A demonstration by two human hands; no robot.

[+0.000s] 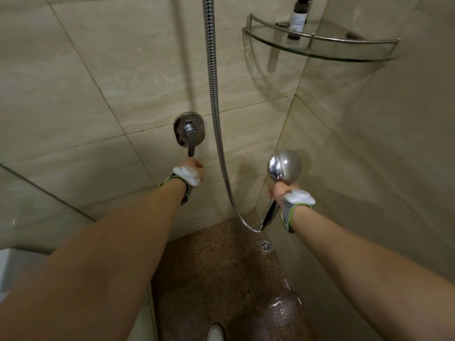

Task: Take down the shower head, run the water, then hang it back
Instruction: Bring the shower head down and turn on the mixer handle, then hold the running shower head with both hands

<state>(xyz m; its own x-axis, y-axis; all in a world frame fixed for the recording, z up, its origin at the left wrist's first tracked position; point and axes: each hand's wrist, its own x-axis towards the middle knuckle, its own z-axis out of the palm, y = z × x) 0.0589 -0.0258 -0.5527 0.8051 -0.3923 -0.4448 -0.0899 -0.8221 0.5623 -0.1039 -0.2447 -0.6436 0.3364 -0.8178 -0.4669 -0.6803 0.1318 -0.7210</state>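
My right hand (283, 193) grips the handle of the chrome shower head (285, 166), which points away from me toward the corner wall. Its ribbed metal hose (214, 94) hangs from above and loops back up to the handle's lower end. The chrome mixer valve (189, 129) sits on the tiled wall with its lever (191, 143) pointing down. My left hand (194, 169) is just below the lever's tip, fingers curled; whether it touches the lever I cannot tell. No water stream is visible.
A glass corner shelf (320, 45) with a metal rail holds a dark bottle (299, 18) at upper right. A floor drain (265, 246) lies in the wet brown speckled floor (221, 279). A white shoe tip (215, 333) shows at the bottom edge.
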